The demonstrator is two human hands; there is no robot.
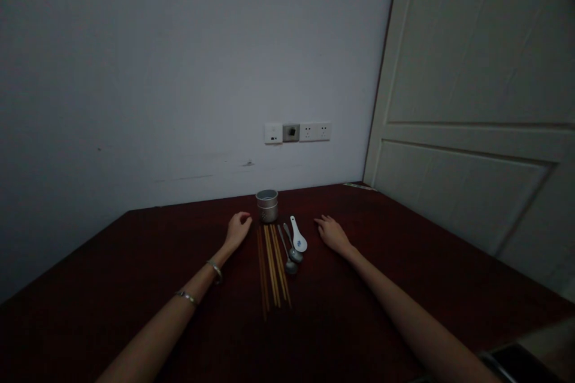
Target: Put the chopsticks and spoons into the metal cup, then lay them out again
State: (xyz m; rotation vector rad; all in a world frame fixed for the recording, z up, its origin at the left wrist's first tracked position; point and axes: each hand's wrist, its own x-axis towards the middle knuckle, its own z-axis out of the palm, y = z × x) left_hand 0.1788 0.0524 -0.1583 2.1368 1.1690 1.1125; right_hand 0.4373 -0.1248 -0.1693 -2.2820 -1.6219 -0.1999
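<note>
My left hand [238,229] rests on the dark red table, loosely curled, with a gap between thumb and fingers and nothing visible in it. Just to its right stands a grey metal holder [268,213], upright, with small holes low in its side. Several wooden chopsticks [273,266] lie side by side in front of the holder. Beside them are two metal spoons, one nearer [291,267] and one partly under a white soup spoon [299,243] with a blue mark. My right hand [331,232] lies palm down to the right of the spoons, fingers stretched out, touching none of them.
The table [359,311] meets a pale wall [202,72] at the back. Wall sockets [315,131] sit above the table's rear edge. A panelled white door [467,102] borders the right side. A dark object [516,362] is cut off at the lower right.
</note>
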